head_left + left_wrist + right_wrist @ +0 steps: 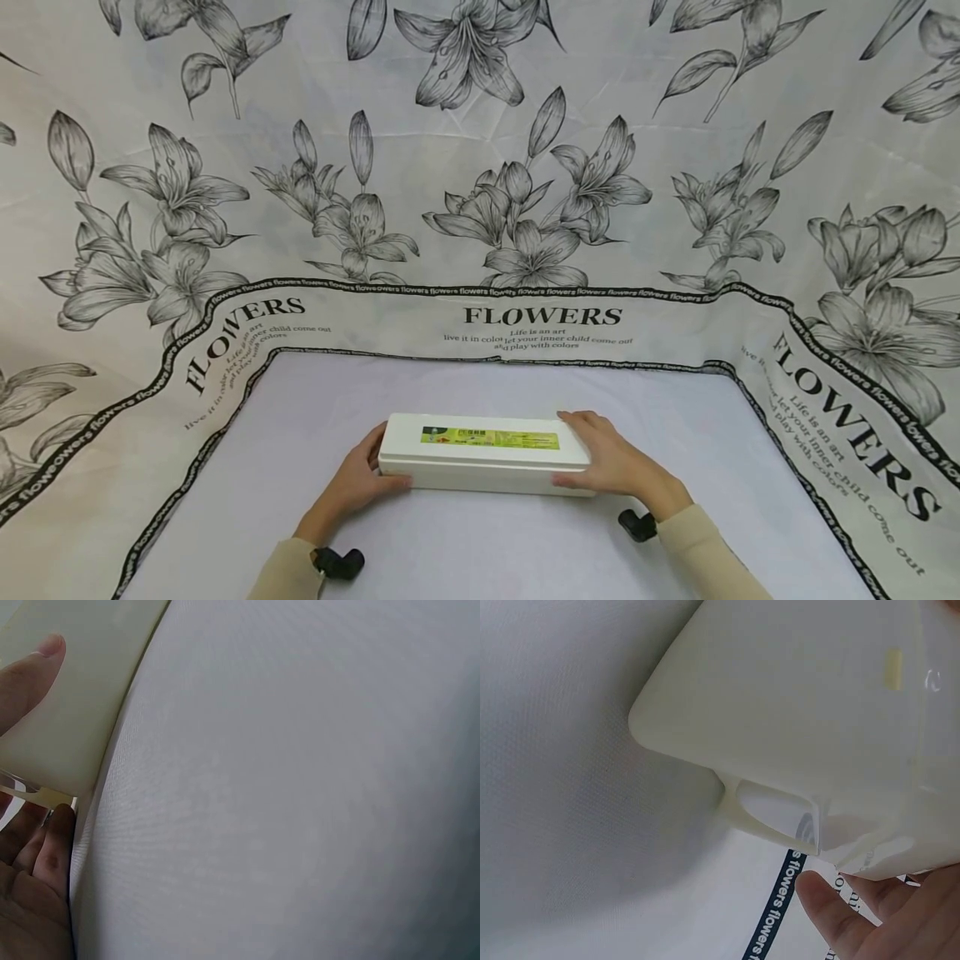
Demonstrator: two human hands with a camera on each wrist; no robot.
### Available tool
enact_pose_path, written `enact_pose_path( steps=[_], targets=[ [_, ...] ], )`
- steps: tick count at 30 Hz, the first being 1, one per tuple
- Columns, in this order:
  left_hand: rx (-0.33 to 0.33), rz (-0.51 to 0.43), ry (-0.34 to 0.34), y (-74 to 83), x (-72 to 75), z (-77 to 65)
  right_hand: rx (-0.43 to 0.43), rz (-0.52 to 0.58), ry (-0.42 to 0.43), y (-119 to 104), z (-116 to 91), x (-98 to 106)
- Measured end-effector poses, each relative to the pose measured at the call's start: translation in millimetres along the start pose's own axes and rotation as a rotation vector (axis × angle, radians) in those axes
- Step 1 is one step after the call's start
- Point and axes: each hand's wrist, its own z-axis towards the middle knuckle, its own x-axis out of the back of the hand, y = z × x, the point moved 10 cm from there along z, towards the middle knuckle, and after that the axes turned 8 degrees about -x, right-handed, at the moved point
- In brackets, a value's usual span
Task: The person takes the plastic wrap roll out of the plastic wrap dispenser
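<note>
A long white lidded plastic box (pixel 487 477) lies crosswise on the pale cloth, a yellow-green label (pixel 490 438) on its top. My left hand (pixel 362 477) grips the box's left end, thumb along the front face and fingers round the end. In the left wrist view the thumb (pixel 34 679) presses on the pale wall. At the other end my right hand (pixel 611 458) holds the box, thumb on the front and fingers over the far corner of the lid. The right wrist view shows a loop-shaped handle (pixel 776 814) on the box's end, close to the fingers.
A pale tablecloth (pixel 465 550) covers the table, bordered by a black-edged band with printed "FLOWERS" lettering (pixel 543 316). Behind rises a curtain-like sheet (pixel 465 167) with lily drawings. Each wrist carries a small black camera, one (pixel 339 563) left and one (pixel 637 525) right.
</note>
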Motion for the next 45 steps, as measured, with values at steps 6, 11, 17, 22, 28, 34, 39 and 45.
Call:
enact_pose_path(
  steps=[6, 11, 17, 22, 28, 34, 39, 45],
  targets=[
    [-0.006, -0.005, -0.006, 0.9, 0.3, 1.7, 0.000, -0.006, 0.000, -0.9, 1.3, 0.0],
    [-0.004, -0.007, -0.012, 0.3, 0.7, 3.4, -0.007, -0.013, -0.002, 0.5, 3.5, -0.8],
    [0.001, 0.000, -0.010, -0.3, 1.2, 2.5, 0.002, -0.019, 0.005, 0.6, 3.8, -2.8],
    [-0.006, 0.004, -0.013, 0.8, 0.7, 2.9, 0.018, -0.024, 0.029, 0.1, 3.5, -1.7],
    [-0.007, 0.011, -0.007, -0.1, -0.3, 3.0, 0.024, -0.024, 0.049, 0.7, 4.3, 0.0],
    [0.003, 0.025, 0.003, -2.5, -0.8, 1.1, 0.037, -0.019, 0.057, -1.2, 3.2, 1.2],
    [-0.002, 0.019, 0.001, -1.8, -0.5, 0.9, 0.029, -0.020, 0.065, -1.4, 3.1, 1.5],
    [-0.002, 0.011, -0.006, -2.1, -0.2, -0.2, 0.016, -0.008, 0.061, -1.5, 3.2, 1.3]
  ],
)
